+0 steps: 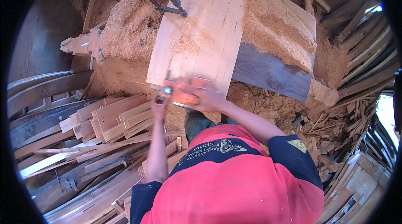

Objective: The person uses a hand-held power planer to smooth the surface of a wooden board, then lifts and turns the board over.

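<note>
An orange power planer (186, 94), smeared by motion, rests at the near end of a wide pale wooden board (209, 39). My right hand (205, 99) is closed on its body from the right. At the planer's left end, just off the board's near left corner, my left hand (159, 102) is curled closed against it; its fingertips are partly hidden. A bar clamp (173, 4) with a blue-grey handle grips the board's left edge farther up. Curled shavings (184, 42) lie on the board's surface.
Sawdust heaps (130, 31) flank the board on the left. To the right, a dark plank (272, 71) lies under more sawdust. Stacked timber pieces (117, 115) crowd the lower left, and wood scraps (331, 136) are piled at right. A cable (251, 92) curves near the board's right corner.
</note>
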`<state>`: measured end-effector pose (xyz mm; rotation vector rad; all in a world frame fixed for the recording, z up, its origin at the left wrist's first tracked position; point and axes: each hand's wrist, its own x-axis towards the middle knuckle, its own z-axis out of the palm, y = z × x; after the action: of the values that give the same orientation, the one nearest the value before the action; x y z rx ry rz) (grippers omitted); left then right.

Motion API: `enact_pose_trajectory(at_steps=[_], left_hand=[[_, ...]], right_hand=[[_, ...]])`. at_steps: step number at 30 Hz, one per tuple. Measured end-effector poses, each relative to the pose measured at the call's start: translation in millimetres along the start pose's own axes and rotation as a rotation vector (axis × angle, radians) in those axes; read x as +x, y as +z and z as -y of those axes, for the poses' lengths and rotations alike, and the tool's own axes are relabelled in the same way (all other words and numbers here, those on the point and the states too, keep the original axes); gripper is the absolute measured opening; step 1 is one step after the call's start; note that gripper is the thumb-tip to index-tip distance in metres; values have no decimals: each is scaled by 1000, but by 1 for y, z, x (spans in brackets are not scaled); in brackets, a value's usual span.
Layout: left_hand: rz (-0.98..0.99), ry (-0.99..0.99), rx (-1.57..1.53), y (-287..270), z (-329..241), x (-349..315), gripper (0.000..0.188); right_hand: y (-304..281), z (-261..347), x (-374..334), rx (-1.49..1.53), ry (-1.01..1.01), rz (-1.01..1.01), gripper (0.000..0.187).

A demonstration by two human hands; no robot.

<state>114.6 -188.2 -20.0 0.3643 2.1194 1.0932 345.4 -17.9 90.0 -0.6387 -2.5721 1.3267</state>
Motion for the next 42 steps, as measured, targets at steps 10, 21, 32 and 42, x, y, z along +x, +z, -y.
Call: enact_pose_trajectory(at_steps=[10,21,32,42], left_hand=[[56,9,161,131,-25,-129,88],[-108,-12,2,-11,-24,-1,81],[-273,123,-43,-151,25,143,61],[-100,26,-70,-20,22,29,62]], right_hand=[[-71,-50,-160,-41,365,178,59],[7,13,23,139,103,83,75],[64,73,180,243,85,109,71],[13,4,27,171,-3,12,74]])
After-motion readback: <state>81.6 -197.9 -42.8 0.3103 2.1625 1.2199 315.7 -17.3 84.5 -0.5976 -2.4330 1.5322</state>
